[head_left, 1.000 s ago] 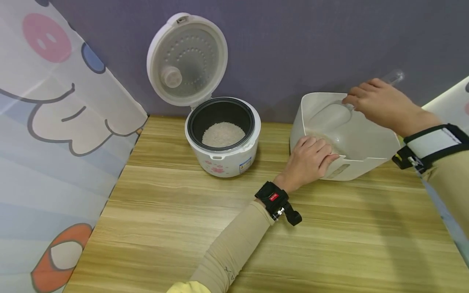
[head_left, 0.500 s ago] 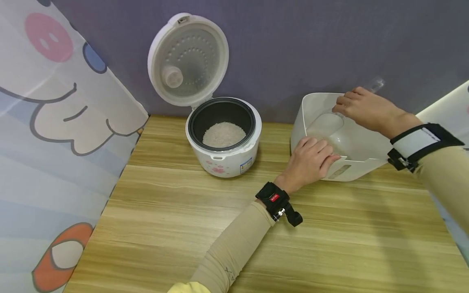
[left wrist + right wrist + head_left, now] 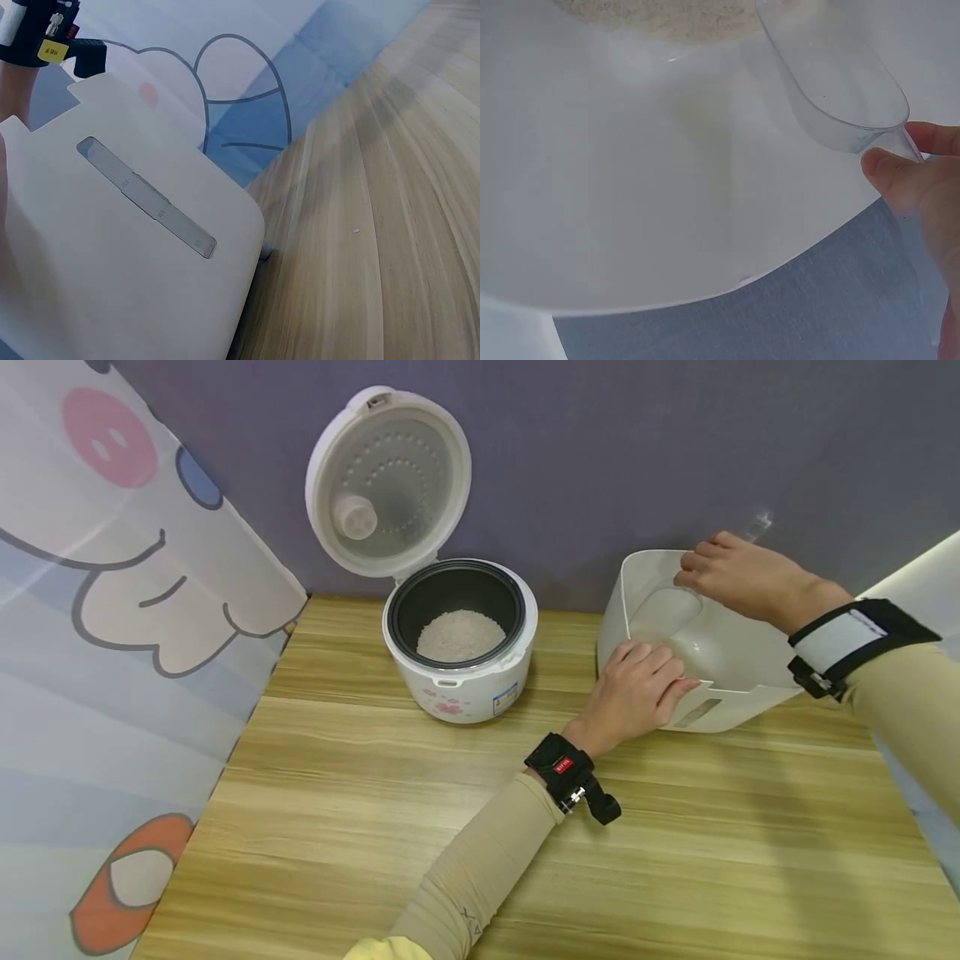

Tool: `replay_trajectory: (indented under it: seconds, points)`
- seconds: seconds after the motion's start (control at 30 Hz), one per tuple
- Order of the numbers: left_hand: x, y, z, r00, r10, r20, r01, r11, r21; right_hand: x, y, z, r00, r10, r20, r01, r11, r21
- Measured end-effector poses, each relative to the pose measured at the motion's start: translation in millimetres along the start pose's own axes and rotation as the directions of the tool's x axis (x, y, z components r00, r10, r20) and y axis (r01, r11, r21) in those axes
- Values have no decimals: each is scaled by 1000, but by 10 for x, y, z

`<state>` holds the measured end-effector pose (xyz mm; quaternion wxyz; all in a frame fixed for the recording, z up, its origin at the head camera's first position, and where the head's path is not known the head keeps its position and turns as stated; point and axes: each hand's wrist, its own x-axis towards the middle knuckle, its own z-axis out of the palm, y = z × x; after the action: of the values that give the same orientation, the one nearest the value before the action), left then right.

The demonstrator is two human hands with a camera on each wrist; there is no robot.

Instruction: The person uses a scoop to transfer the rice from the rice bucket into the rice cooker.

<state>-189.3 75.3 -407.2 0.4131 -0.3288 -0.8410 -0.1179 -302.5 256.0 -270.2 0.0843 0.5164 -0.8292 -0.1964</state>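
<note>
My right hand (image 3: 738,572) holds a clear plastic scoop (image 3: 847,82) by its handle, thumb and fingers around it. The scoop's bowl dips inside a white rice bin (image 3: 750,647), over a pile of rice (image 3: 667,19) seen in the right wrist view. My left hand (image 3: 633,689) grips the bin's front left rim, fingers over the edge. The bin looks tipped, and its front with a narrow grey window (image 3: 150,199) fills much of the left wrist view. To the left stands a white rice cooker (image 3: 457,693), lid (image 3: 397,485) raised, with white rice (image 3: 460,637) in its dark inner pot.
The bin and the cooker stand on a wood-grain table (image 3: 375,827) against a dark grey wall (image 3: 600,460). A cartoon-printed sheet (image 3: 97,710) borders the table's left side. The raised cooker lid leans back toward the wall.
My right hand has moved left and a little down, then eased slightly further left, taking the scoop deeper toward the bin's left side. My left hand keeps its grip on the rim.
</note>
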Motion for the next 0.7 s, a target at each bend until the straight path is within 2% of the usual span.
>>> replay_trajectory:
  seconds: [0.37, 0.7]
  points:
    - [12, 25, -14, 1000, 1, 7, -1, 1000, 10, 78, -53, 72, 1000, -5, 17, 5, 1000, 26]
    - [13, 27, -5, 1000, 1, 10, -1, 1000, 7, 105, -41, 87, 999, -20, 45, 13, 990, 140]
